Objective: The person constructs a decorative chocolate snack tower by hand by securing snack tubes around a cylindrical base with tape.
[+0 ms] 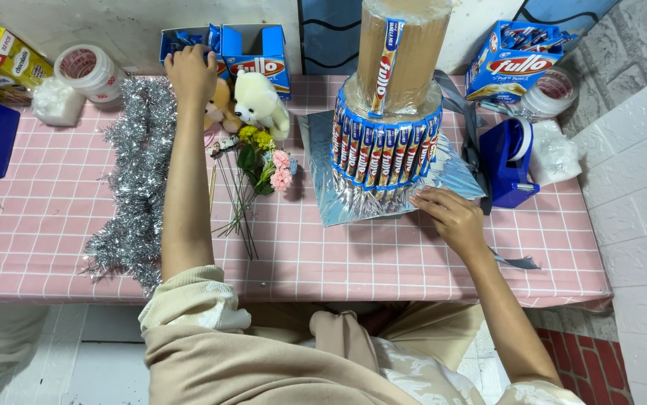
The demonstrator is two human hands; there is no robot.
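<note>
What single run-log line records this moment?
left hand: reaching into open blue cardboard box | right hand: resting on silver foil base of tiered snack-stick tower | surface: pink checked tablecloth

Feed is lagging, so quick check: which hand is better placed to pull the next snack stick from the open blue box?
Left, probably. The left hand is stretched out at the open blue box at the table's back edge, while the right hand rests on the foil base of the snack tower.
</note>
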